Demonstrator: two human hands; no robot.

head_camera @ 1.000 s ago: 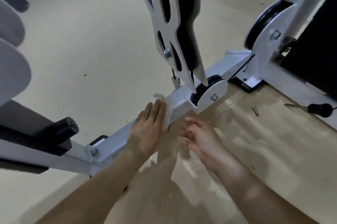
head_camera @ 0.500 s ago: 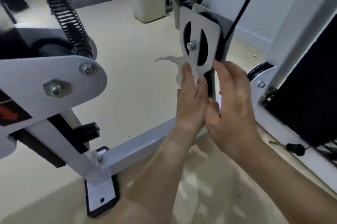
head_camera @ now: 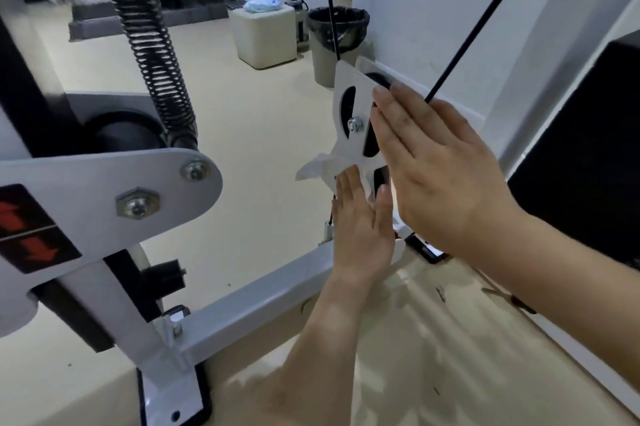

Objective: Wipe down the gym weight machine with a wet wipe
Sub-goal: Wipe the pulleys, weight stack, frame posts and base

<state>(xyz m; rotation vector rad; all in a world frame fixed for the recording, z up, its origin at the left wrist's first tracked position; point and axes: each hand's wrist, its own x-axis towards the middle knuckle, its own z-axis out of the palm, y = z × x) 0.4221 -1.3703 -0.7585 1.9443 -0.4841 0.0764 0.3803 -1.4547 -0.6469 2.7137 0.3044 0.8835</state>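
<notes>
My left hand (head_camera: 363, 228), fingers straight, pressed the thin, crumpled white wet wipe (head_camera: 317, 167) against the lower edge of the flat white metal pulley plate (head_camera: 362, 96), with its dark oval slots (head_camera: 348, 106) and steel bolt (head_camera: 354, 124). My right hand (head_camera: 443, 176) lay flat and open on the plate's right side, higher than half a second before. The left sat lower.

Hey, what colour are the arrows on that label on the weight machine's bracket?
Red arrows on a black rectangular label, lower left of the head view.
</notes>
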